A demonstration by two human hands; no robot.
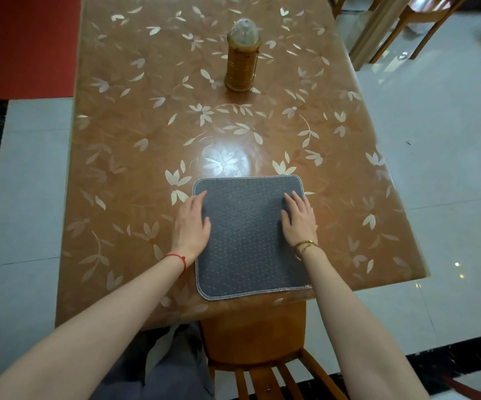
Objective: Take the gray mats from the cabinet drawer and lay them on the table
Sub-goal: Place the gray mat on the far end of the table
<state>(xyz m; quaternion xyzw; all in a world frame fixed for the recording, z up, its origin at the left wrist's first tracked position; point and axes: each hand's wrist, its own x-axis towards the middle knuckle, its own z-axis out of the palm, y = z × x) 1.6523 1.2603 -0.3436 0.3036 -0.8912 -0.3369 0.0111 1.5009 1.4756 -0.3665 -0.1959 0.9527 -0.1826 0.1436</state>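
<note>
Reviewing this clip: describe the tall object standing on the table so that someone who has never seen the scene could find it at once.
Start at the long table with its brown, leaf-patterned cover. Go past the gray mat at the near edge toward the far end, where a golden lantern stands alone. It is the only upright thing there: a ribbed cylinder with a clear dome on top.

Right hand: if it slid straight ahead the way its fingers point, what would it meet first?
The right hand would cross the mat's far edge onto bare table. The lantern sits further left, probably off that line.
</note>
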